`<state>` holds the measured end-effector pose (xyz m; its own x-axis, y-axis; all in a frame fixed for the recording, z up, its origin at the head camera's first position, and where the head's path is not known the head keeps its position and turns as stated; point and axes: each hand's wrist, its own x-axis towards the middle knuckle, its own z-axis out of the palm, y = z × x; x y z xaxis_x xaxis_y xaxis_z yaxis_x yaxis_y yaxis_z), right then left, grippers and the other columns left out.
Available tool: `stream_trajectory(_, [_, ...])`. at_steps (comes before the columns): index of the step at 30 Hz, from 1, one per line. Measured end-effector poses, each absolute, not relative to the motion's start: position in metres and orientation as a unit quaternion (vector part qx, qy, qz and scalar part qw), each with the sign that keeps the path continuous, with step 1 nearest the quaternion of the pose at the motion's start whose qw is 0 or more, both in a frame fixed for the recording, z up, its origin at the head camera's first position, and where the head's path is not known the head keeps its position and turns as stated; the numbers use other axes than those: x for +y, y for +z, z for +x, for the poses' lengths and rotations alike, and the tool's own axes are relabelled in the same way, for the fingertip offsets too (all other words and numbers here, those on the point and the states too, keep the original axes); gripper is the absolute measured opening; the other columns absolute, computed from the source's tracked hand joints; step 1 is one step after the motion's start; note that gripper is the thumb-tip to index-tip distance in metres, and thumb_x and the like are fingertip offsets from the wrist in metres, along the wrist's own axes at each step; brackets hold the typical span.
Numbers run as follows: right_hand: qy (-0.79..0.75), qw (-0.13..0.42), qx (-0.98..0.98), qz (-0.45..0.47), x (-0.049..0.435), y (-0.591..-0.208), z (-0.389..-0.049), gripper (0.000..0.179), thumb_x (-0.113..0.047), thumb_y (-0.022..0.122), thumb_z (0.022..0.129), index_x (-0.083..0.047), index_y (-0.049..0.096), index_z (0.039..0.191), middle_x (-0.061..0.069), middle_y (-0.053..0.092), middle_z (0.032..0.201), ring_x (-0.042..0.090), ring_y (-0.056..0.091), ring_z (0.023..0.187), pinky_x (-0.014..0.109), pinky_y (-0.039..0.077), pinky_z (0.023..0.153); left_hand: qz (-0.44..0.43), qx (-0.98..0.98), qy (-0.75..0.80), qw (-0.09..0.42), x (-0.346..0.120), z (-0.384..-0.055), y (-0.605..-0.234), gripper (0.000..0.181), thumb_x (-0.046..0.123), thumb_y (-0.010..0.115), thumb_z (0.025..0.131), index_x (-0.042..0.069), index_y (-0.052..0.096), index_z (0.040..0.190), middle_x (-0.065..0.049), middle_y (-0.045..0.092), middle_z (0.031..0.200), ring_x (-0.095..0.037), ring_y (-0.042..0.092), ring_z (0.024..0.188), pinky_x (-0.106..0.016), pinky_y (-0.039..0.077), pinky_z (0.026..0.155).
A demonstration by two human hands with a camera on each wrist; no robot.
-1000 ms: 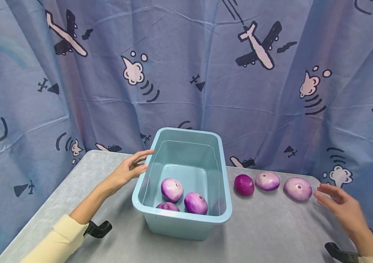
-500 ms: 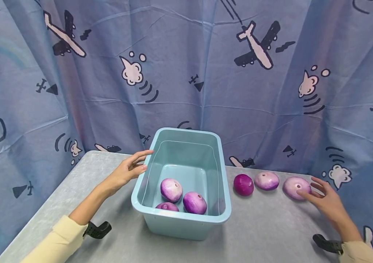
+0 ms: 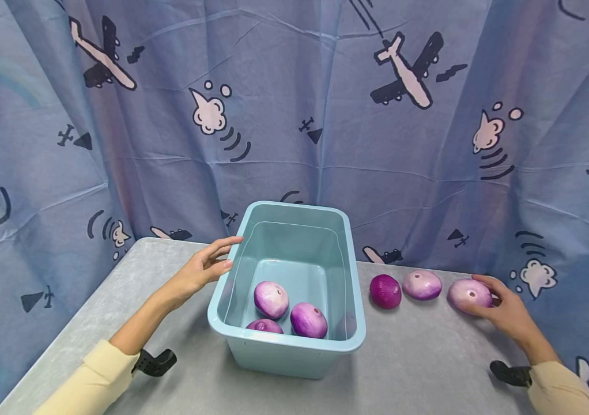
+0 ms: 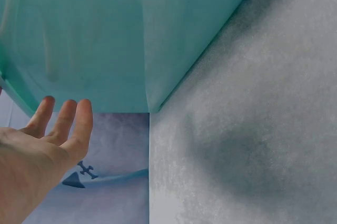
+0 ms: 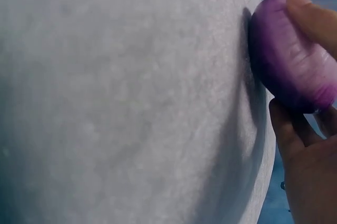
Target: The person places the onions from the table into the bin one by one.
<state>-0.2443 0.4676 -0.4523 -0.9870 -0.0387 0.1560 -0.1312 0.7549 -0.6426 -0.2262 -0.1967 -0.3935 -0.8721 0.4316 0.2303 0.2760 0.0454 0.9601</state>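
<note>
At the table's right end my right hand point(image 3: 507, 312) grips a pale purple red onion point(image 3: 467, 294), thumb on the near side and fingers around the far side. The right wrist view shows that onion point(image 5: 287, 55) between the thumb and the fingers, close to the tabletop. My left hand point(image 3: 202, 269) rests its extended fingertips at the left rim of a light blue plastic tub point(image 3: 294, 344). In the left wrist view the left hand's fingers point(image 4: 81, 129) lie loosely extended by the tub's outer wall point(image 4: 95, 39). Inside the tub sit 3 red onions, one partly hidden by the front rim.
Left of the gripped onion, a whitish purple onion point(image 3: 422, 285) and a deep purple onion point(image 3: 385, 291) lie on the grey table point(image 3: 408, 363). A blue curtain point(image 3: 284, 115) with airplane prints hangs right behind the table's back edge.
My right hand has moved left from beside the rightmost onion and closed its thumb and fingers around it. The left hand and the tub have stayed in place.
</note>
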Motion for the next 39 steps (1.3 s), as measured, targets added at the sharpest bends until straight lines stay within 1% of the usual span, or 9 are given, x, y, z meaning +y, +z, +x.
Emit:
stream_trajectory(3, [0.342, 0.069, -0.936, 0.046, 0.468, -0.453, -0.245, 0.082, -0.026, 0.084, 0.088, 0.006, 0.039, 0.148, 0.037, 0.04, 0.142, 0.057, 0.046, 0.117, 0.016, 0.044, 0.071, 0.247, 0.719, 0.647, 0.06, -0.196, -0.227, -0.394, 0.054, 0.018, 0.057, 0.104, 0.012, 0.04, 0.156, -0.028, 0.04, 0.15, -0.05, 0.047, 0.128, -0.043, 0.052, 0.093])
stream_trajectory(6, [0.344, 0.069, -0.936, 0.044, 0.469, -0.455, -0.245, 0.083, -0.026, 0.083, 0.088, 0.006, 0.038, 0.15, 0.038, 0.038, 0.143, 0.06, 0.045, 0.119, 0.042, 0.053, 0.083, 0.246, 0.718, 0.648, 0.06, -0.196, -0.227, -0.393, 0.054, 0.018, 0.057, 0.104, 0.013, 0.04, 0.156, -0.029, 0.039, 0.15, -0.051, 0.047, 0.128, -0.042, 0.052, 0.093])
stream_trajectory(9, [0.341, 0.07, -0.937, 0.037, 0.469, -0.456, -0.244, 0.083, -0.029, 0.082, 0.09, 0.006, 0.037, 0.151, 0.038, 0.038, 0.143, 0.06, 0.043, 0.12, 0.07, 0.043, 0.087, 0.246, 0.718, 0.648, 0.061, -0.196, -0.226, -0.393, 0.055, 0.019, 0.057, 0.104, 0.013, 0.04, 0.156, -0.029, 0.039, 0.15, -0.051, 0.047, 0.128, -0.042, 0.052, 0.093])
stream_trajectory(14, [0.346, 0.076, -0.935, 0.026, 0.467, -0.459, -0.24, 0.083, -0.033, 0.08, 0.091, 0.005, 0.037, 0.151, 0.039, 0.039, 0.142, 0.06, 0.042, 0.121, 0.075, 0.039, 0.088, 0.245, 0.72, 0.647, 0.063, -0.196, -0.225, -0.393, 0.055, 0.019, 0.058, 0.104, 0.013, 0.041, 0.156, -0.026, 0.04, 0.151, -0.052, 0.046, 0.129, -0.042, 0.051, 0.094])
stream_trajectory(23, [0.349, 0.093, -0.932, 0.014, 0.468, -0.459, -0.236, 0.082, -0.034, 0.082, 0.089, 0.004, 0.04, 0.149, 0.036, 0.044, 0.141, 0.056, 0.048, 0.118, 0.026, 0.049, 0.073, 0.24, 0.73, 0.637, 0.055, -0.197, -0.225, -0.391, 0.054, 0.02, 0.059, 0.103, 0.017, 0.044, 0.155, -0.017, 0.045, 0.15, -0.047, 0.05, 0.127, -0.044, 0.051, 0.094])
stream_trajectory(26, [0.35, 0.11, -0.93, 0.014, 0.468, -0.458, -0.233, 0.08, -0.032, 0.083, 0.088, 0.003, 0.043, 0.148, 0.034, 0.048, 0.137, 0.034, 0.059, 0.11, 0.013, 0.042, 0.067, 0.241, 0.729, 0.638, 0.054, -0.197, -0.226, -0.391, 0.054, 0.02, 0.06, 0.103, 0.017, 0.044, 0.155, -0.018, 0.045, 0.149, -0.048, 0.05, 0.127, -0.043, 0.051, 0.094])
stream_trajectory(30, [0.348, 0.128, -0.929, 0.007, 0.467, -0.454, -0.228, 0.08, -0.031, 0.084, 0.087, 0.001, 0.044, 0.148, 0.034, 0.05, 0.136, -0.004, 0.051, 0.095, 0.01, 0.042, 0.067, 0.244, 0.724, 0.643, 0.054, -0.197, -0.226, -0.393, 0.054, 0.019, 0.059, 0.103, 0.016, 0.044, 0.155, -0.019, 0.044, 0.15, -0.051, 0.047, 0.128, -0.042, 0.051, 0.094])
stream_trajectory(36, [0.357, 0.124, -0.926, -0.001, 0.46, -0.445, -0.219, 0.083, -0.033, 0.082, 0.089, 0.002, 0.04, 0.151, 0.035, 0.048, 0.139, 0.01, 0.055, 0.103, 0.009, 0.04, 0.067, 0.243, 0.723, 0.644, 0.054, -0.197, -0.227, -0.392, 0.054, 0.02, 0.06, 0.103, 0.016, 0.044, 0.155, -0.02, 0.043, 0.151, -0.051, 0.047, 0.129, -0.043, 0.052, 0.094])
stream_trajectory(39, [0.37, 0.135, -0.919, 0.014, 0.457, -0.44, -0.217, 0.079, -0.028, 0.082, 0.089, 0.001, 0.042, 0.151, 0.035, 0.048, 0.138, -0.008, 0.049, 0.098, 0.008, 0.042, 0.07, 0.239, 0.727, 0.641, 0.055, -0.198, -0.227, -0.392, 0.054, 0.021, 0.06, 0.103, 0.017, 0.044, 0.154, -0.018, 0.043, 0.152, -0.048, 0.048, 0.13, -0.044, 0.051, 0.094])
